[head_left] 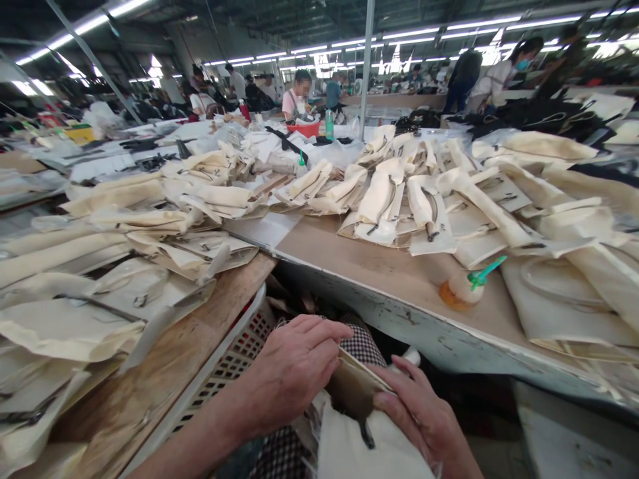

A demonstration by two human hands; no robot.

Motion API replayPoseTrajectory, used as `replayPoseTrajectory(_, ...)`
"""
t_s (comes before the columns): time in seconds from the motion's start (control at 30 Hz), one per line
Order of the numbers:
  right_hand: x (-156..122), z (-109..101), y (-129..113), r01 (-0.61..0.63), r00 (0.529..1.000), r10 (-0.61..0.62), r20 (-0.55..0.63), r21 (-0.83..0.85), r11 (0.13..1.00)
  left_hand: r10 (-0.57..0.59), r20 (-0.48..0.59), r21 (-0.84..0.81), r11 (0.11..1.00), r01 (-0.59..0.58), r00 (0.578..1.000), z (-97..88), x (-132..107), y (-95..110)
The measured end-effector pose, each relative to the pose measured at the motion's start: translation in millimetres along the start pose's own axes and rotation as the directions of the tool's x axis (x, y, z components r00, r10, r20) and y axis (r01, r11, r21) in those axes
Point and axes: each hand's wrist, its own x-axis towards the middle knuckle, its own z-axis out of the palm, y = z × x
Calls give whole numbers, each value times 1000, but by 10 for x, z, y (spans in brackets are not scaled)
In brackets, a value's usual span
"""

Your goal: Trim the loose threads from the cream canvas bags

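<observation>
Low in the view, over my lap, both hands grip one cream fabric piece [355, 389] with a dark zipper pull hanging from it. My left hand [292, 369] is curled over its upper left edge, fingers closed on the cloth. My right hand [417, 416] pinches the right side with thumb and fingers. White cloth [359, 452] lies under the piece on my lap, over a checked garment.
Heaps of cream fabric pieces [389, 189] with zippers cover the worktable [359, 266] ahead, and more are stacked on a wooden board [150, 372] at left. A glue bottle [462, 286] with green nozzle lies on the table. A white plastic basket [234, 359] stands beside my left arm. Other people work at the back.
</observation>
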Motion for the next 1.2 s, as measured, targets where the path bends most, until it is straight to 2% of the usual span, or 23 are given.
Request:
replayPoseTrajectory(0.1,-32,26,32,16,999,-15,-32,8,1000,-7,5,-11,1000,7,1000,-12,22,3)
replayPoseTrajectory(0.3,-22,49,2,-54,994,53,-91,-5,999,-18,29,-45,999,19,999,-39,67,-8)
replayPoseTrajectory(0.5,19,64,17,8,989,-4,-147,23,1000,-106,122,-109,987,120,987,-118,131,-25)
replayPoseTrajectory(0.67,98,-20,22,81,996,-79,-39,28,996,-144,191,-119,978,168,971,-181,115,-32)
replayPoseTrajectory(0.87,61,-55,41,103,989,-107,98,41,994,-169,106,-130,975,183,980,-153,89,-7)
replayPoseTrajectory(1.0,2,-28,95,172,983,-173,58,31,985,-155,48,-133,978,160,987,-101,91,-5)
replayPoseTrajectory(1.2,-10,-50,97,179,982,-180,59,27,984,-116,-4,-112,987,115,993,-60,83,-7)
